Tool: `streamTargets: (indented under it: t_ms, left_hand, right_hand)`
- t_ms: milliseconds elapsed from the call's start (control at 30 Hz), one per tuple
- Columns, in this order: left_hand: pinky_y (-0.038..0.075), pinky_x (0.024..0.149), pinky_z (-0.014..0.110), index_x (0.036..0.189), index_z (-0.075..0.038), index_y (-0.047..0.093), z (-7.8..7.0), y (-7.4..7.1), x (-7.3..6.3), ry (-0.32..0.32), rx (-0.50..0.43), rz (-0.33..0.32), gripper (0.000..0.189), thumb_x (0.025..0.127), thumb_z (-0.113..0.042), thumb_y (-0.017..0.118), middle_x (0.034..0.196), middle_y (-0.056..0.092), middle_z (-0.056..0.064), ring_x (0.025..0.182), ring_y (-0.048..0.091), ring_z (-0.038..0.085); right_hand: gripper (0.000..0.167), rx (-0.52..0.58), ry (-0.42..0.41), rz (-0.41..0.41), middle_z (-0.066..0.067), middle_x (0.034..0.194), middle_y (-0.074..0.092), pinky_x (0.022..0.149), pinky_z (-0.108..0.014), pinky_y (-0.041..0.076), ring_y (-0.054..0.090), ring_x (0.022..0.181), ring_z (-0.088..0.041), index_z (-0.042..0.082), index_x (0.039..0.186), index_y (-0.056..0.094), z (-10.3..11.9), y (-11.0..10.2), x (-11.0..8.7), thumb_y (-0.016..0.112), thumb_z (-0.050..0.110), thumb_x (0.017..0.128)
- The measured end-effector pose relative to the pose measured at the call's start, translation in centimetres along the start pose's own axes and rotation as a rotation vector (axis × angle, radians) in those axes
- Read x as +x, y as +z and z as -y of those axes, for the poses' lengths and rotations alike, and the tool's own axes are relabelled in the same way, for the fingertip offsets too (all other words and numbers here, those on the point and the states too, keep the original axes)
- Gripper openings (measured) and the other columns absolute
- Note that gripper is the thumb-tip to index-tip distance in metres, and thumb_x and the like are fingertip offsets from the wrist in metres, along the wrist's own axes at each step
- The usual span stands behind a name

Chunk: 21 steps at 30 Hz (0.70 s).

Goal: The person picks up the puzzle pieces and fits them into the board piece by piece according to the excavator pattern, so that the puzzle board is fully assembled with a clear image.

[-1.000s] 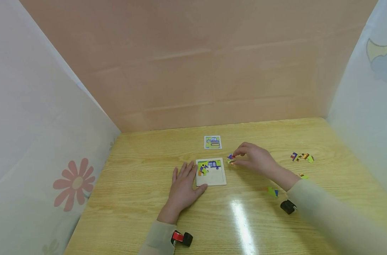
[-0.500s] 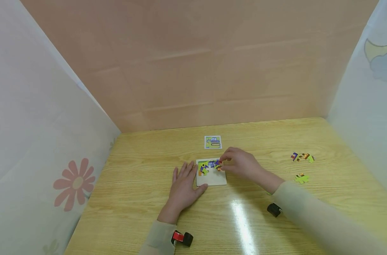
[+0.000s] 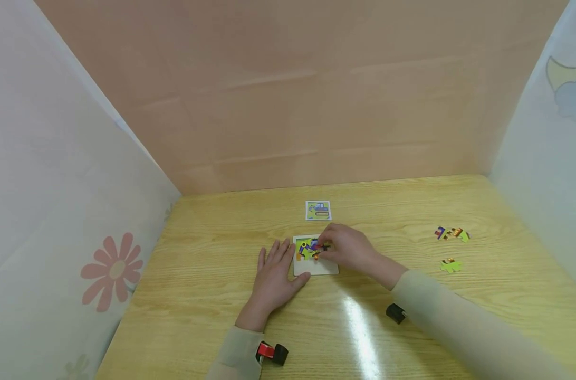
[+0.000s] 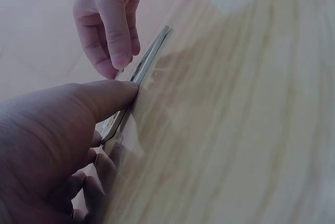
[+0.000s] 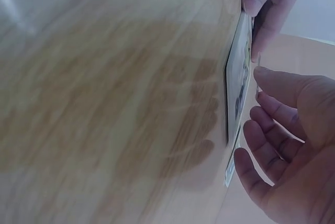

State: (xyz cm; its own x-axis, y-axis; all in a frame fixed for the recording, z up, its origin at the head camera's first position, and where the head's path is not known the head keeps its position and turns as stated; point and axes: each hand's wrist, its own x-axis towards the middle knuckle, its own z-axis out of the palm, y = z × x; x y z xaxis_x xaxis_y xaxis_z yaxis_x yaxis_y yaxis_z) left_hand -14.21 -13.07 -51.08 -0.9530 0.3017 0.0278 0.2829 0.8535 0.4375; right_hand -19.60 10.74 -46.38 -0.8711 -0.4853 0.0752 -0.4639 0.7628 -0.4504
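Note:
A small square puzzle board (image 3: 322, 268) lies on the table, its upper part filled with colourful pieces and its lower part bare. My left hand (image 3: 275, 278) rests with straight, spread fingers at the board's left side, its thumb touching the near edge. Over the board, my right hand (image 3: 348, 249) pinches a puzzle piece (image 5: 258, 60) between thumb and index finger. Seen from the right wrist, that piece stands edge-on, slightly apart from the board; its picture is partly covered by fingers in the head view.
Behind the board lies a picture card (image 3: 318, 210) of a vehicle. Several loose puzzle pieces (image 3: 451, 233) lie at the right, with a green piece (image 3: 451, 265) nearer. A brown cloth wall (image 3: 288, 105) rises behind the wooden table (image 3: 212, 237).
My right hand has moved left with the puzzle piece, from beside the board to above its middle. The left hand keeps its place.

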Motion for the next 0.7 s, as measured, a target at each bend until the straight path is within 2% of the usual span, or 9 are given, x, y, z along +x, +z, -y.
streamTargets:
  t_ms: [200,700]
  left_hand:
    - [0.004,0.135,0.062,0.166,-0.004,0.048,-0.06,-0.07,-0.08,0.006,0.002,0.001,0.084,0.104,-0.055,0.072,0.178,0.035,0.013,0.167,0.021,0.037]
    - [0.005,0.135,0.063,0.166,-0.004,0.049,-0.35,-0.36,-0.16,0.010,-0.011,-0.010,0.081,0.104,-0.052,0.073,0.177,0.036,0.013,0.167,0.022,0.038]
  right_hand:
    - [0.016,-0.039,0.001,0.012,0.001,0.111,0.075,0.086,-0.043,0.063,0.071,0.100,-0.020,0.015,0.108,0.085,0.25,0.50,0.19,0.090,0.019,0.093]
    - [0.016,-0.040,0.007,0.019,0.002,0.108,0.073,0.085,-0.044,0.062,0.069,0.100,-0.020,0.014,0.106,0.084,0.52,0.80,0.36,0.091,0.020,0.093]
